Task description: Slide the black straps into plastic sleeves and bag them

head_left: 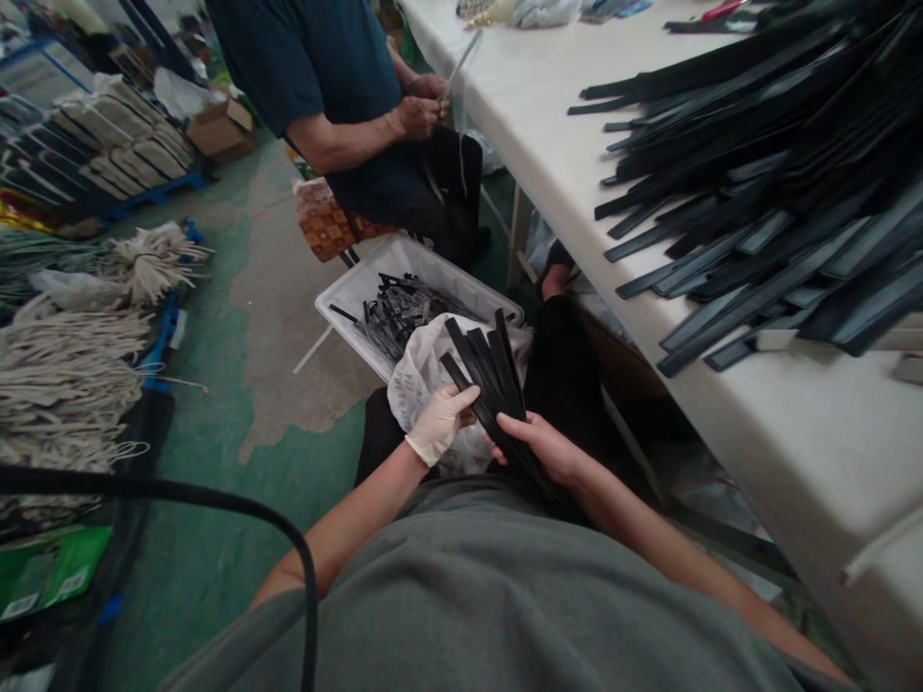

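Observation:
Over my lap I hold a fanned bundle of flat black strips (485,365). My left hand (441,420), in a whitish glove, pinches one strip at the bundle's left side between thumb and fingers. Bare and closed around the lower part of the bundle is my right hand (537,444). Beneath the strips a crumpled white plastic bag (422,360) lies on my lap. Just beyond it stands a white bin (353,279) with many short black pieces (408,298) inside. The lower ends of the strips are partly hidden by my right hand.
A white table (562,163) runs along my right, carrying a large pile of black strips (779,202). Ahead, a seated co-worker (324,106) handles a thin pale strip. Bundles of pale cords (72,375) lie at left, and a cardboard box (221,130) sits farther back.

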Available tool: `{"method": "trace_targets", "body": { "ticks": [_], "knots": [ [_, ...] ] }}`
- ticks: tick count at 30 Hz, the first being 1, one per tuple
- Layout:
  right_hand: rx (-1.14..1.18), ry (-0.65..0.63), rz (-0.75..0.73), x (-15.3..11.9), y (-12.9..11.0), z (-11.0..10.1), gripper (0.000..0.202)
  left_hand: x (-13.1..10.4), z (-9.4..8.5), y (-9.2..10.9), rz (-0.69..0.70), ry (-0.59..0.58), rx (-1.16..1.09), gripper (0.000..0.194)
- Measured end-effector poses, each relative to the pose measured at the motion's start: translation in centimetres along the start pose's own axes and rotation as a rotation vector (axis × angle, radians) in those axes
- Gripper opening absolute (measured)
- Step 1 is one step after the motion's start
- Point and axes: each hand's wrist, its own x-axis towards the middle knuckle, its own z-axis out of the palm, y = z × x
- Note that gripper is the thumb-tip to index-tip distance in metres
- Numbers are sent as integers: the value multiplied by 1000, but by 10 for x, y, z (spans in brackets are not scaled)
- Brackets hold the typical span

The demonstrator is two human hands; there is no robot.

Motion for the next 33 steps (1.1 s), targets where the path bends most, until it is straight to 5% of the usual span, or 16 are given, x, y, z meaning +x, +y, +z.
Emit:
{"method": "trace_targets", "body": {
  "ticks": [4, 11, 13, 18, 23, 28, 33],
  "knots": [
    [-12, -75, 109, 3, -7, -9, 36, -2, 4, -6, 57, -55, 137, 36],
    [-281, 101, -84, -10, -10, -5, 28, -6, 3, -14, 110, 3, 271, 37],
    [-264, 177, -162, -14, -13, -11, 30, 0, -9, -11, 103, 45, 264, 41],
    [54, 354, -366, -5, -21, -38, 25, 14, -67, 8, 220, 366, 359, 32],
    [84, 321, -362, 2, -20, -44, 24, -2, -113, 14, 303, 356, 923, 22],
    [9, 316, -349, 4, -19, -38, 25, -1, -128, 3, 184, 395, 1378, 43],
    [-3, 307, -344, 2, -23, -38, 22, 11, -132, -4, 88, 355, 1285, 14]
  ]
}}
